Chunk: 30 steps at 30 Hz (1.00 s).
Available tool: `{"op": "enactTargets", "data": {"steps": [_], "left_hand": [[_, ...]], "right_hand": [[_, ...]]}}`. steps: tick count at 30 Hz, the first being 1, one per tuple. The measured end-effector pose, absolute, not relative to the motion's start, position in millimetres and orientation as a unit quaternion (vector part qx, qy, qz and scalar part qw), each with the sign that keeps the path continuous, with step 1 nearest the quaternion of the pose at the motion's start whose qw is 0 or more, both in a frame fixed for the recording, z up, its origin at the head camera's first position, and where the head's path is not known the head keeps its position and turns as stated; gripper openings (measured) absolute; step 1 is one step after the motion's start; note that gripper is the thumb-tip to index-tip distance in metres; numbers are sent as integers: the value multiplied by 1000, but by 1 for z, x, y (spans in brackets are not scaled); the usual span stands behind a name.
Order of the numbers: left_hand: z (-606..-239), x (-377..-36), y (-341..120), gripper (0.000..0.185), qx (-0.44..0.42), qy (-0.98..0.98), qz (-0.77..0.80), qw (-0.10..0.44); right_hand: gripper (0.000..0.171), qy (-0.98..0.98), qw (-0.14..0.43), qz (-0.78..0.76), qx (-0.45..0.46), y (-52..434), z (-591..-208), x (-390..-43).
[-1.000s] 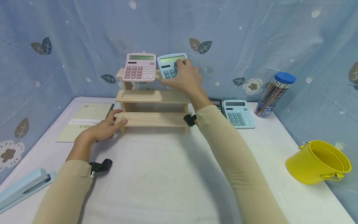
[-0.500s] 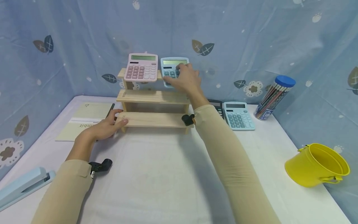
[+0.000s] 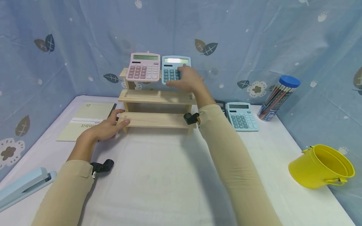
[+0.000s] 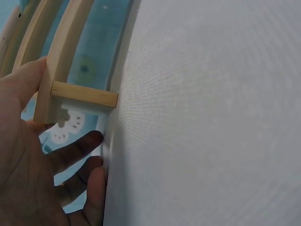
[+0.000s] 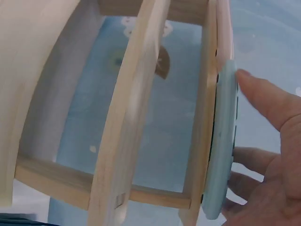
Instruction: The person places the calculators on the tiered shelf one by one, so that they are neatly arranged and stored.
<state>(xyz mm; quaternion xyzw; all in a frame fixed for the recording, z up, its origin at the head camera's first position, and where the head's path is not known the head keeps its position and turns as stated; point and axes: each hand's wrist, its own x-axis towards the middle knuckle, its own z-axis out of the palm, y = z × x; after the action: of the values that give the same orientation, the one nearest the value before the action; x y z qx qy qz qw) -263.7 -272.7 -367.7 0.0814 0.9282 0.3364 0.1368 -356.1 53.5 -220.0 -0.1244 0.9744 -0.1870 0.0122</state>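
In the head view, a light blue calculator [image 3: 170, 74] leans upright on the top tier of a wooden three-tier shelf [image 3: 158, 120], beside a pink calculator [image 3: 143, 67]. My right hand [image 3: 189, 79] is at its right side, thumb low and fingers across the keys. The right wrist view shows the blue calculator [image 5: 220, 141] edge-on against the top board; the thumb and fingertips touch its face without wrapping round it. My left hand [image 3: 106, 128] holds the lowest board's left end. In the left wrist view, thumb and forefinger pinch that board [image 4: 61, 56]; the other fingers spread loosely.
Right of the shelf stand a black calculator [image 3: 221, 106], another light blue calculator [image 3: 242, 116] and a tub of pencils [image 3: 275, 99]. A yellow bucket [image 3: 319, 168] is at far right. Left are a notebook [image 3: 82, 121], a pen [image 3: 112, 110] and a light blue stapler [image 3: 25, 186].
The light blue calculator has gone from slanted to straight beside the pink one, and its display now catches the light. My right hand shifted slightly with it; my left hand kept its place.
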Motion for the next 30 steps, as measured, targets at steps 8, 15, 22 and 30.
{"op": "enactTargets", "data": {"steps": [8, 15, 22, 30], "left_hand": [[-365, -263, -270, 88, 84, 926, 340, 140], [-365, -263, -271, 88, 79, 924, 346, 145], [-361, -262, -269, 88, 81, 923, 346, 145], [-361, -262, -268, 89, 73, 923, 346, 154]], "right_hand": [[96, 961, 1, -243, -130, 57, -230, -361], [91, 968, -8, -217, -130, 52, -234, -364], [90, 969, -17, -211, -124, 52, -237, -365], [89, 962, -23, -239, -129, 54, -238, -363]]}}
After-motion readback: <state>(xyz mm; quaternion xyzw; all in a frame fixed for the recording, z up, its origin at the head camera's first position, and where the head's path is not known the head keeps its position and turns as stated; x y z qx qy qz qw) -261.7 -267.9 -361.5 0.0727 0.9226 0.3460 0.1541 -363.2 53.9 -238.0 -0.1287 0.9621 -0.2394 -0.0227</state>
